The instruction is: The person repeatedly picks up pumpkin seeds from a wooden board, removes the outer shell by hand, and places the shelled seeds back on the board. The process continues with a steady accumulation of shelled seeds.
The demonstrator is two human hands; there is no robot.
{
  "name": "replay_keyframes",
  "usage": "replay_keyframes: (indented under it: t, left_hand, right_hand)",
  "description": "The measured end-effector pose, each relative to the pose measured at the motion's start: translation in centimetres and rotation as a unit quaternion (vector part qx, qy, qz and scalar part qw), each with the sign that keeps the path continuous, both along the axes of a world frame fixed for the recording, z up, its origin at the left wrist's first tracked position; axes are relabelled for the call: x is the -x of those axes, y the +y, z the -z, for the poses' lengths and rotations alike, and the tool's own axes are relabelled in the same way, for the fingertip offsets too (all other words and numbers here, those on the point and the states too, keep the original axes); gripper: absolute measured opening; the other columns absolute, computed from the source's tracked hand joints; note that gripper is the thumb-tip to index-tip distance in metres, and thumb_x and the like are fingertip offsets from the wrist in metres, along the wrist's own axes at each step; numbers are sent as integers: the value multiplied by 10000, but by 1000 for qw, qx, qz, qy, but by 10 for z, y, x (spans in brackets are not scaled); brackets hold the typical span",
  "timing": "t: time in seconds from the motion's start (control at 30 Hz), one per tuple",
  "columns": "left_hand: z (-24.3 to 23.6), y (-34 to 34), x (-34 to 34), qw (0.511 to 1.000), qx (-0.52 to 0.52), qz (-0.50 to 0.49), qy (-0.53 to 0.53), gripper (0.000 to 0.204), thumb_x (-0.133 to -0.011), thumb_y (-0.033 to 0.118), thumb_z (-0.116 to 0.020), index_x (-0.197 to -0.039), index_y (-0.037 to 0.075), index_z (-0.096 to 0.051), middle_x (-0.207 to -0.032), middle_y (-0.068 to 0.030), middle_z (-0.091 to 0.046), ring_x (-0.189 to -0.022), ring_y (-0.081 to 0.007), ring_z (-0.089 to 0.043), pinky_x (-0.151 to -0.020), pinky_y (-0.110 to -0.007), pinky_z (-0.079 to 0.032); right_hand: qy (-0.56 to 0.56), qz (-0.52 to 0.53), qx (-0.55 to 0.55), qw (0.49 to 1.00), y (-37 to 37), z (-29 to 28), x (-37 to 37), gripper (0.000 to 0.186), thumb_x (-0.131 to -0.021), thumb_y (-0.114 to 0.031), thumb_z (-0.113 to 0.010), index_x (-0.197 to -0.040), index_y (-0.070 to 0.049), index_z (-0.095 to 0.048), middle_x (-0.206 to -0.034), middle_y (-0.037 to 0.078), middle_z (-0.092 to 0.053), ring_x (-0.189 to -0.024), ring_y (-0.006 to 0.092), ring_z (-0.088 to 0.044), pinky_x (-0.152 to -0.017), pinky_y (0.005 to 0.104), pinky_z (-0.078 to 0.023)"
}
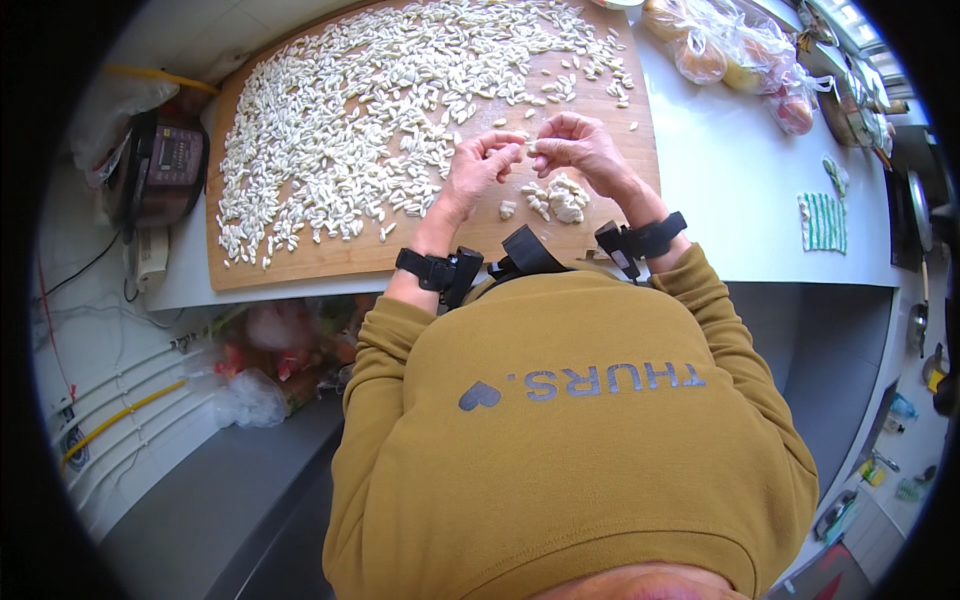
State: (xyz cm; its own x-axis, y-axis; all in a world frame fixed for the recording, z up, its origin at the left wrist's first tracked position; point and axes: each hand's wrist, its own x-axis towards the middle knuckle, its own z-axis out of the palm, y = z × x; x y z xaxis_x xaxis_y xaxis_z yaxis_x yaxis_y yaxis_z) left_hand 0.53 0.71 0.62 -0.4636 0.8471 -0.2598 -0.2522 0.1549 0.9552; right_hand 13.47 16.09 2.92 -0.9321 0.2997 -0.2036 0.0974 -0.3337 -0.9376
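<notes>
Both hands are raised close together over the near right part of a wooden board (300, 262). My left hand (480, 172) is closed, thumb and fingertips drawn together; what they hold, if anything, is too small to make out. In my right hand (585, 152), thumb and forefinger pinch a small whitish piece of dough (531, 148), facing the left fingertips. Just below the hands lies a lump of pale dough (568, 200), with a few smaller bits beside it. Many small, pointed white dough pieces (340, 130) are spread across the board.
Bags of fruit (735, 50) stand on the white counter (720, 200) at the far right. Further right lies a green-striped cloth (822, 222). A dark electric cooker (165, 160) is left of the board. Plastic bags (255, 395) sit on a lower shelf.
</notes>
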Motion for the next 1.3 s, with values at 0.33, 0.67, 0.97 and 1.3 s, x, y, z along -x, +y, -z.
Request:
replay_keyframes:
  t: [0.33,0.67,0.97,1.3]
  left_hand:
    - [-12,3,-15,875,-68,-1,479,152,-824,58,-635,-962,-3,-659,-809,-128,-640,-747,-217,-621,-674,-313,-487]
    - [12,-5,0,858,54,11,510,72,-792,80,-641,-831,26,-670,-806,-149,-599,-769,-296,-593,-696,-374,-474]
    - [5,7,6,852,190,63,484,168,-681,162,-768,-740,33,-678,-806,-138,-634,-783,-268,-633,-702,-361,-501]
    - [25,21,13,794,156,24,586,175,-737,180,-716,-766,17,-661,-834,-176,-636,-801,-321,-632,-717,-409,-504]
  right_hand:
    - [-42,14,13,999,-4,8,4,104,-819,-75,-666,-867,8,-626,-752,66,-639,-661,121,-626,-602,237,-521]
    - [-55,-94,-224,968,-2,12,4,85,-786,-23,-684,-832,-5,-615,-738,16,-602,-673,94,-566,-628,231,-481]
    - [-39,-52,-638,767,-3,36,22,132,-626,-48,-698,-685,-105,-594,-773,49,-561,-822,214,-556,-798,342,-344]
    - [-89,-19,-595,799,0,38,33,191,-691,39,-609,-845,-65,-650,-794,88,-646,-836,230,-608,-777,329,-416]
